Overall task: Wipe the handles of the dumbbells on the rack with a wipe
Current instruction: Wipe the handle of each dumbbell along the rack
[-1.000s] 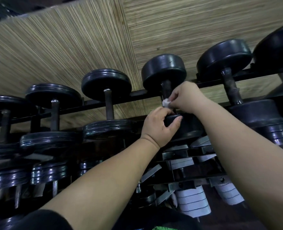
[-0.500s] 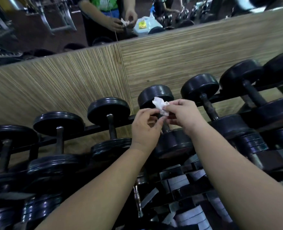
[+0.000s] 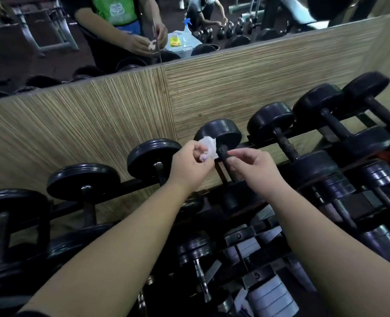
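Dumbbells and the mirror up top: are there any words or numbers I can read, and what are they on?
Green vest in the mirror: pale logo, too blurred to read.
Yellow label beside the spray bottle: too small to read.
Dumbbells: no numbers show.

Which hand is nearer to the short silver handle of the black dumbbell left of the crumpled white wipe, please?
Left. The left hand, holding the crumpled white wipe, is just right of that silver handle; the right hand is farther right, beyond the wipe.
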The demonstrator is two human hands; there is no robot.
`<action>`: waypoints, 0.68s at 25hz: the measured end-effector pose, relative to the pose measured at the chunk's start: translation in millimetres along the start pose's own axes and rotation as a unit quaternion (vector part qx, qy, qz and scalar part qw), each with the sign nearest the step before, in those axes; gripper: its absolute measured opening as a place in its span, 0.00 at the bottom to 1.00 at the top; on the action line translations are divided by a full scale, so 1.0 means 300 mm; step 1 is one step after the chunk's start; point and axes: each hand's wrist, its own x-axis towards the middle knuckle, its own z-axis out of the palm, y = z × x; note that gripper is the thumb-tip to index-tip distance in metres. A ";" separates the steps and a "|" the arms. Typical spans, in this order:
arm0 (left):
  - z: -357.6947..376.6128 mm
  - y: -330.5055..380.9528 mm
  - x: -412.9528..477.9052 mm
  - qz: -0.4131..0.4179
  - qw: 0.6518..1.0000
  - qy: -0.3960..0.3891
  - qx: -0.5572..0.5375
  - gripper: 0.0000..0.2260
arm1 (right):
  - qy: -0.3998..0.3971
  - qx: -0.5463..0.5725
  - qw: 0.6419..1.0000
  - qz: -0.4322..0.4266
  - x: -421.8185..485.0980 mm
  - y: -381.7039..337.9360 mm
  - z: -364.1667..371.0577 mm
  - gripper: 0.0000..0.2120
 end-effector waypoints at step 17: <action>0.299 -0.198 0.278 -0.283 0.959 0.014 0.012 0.13 | 0.176 -0.337 0.922 -0.067 0.001 0.307 0.015 0.17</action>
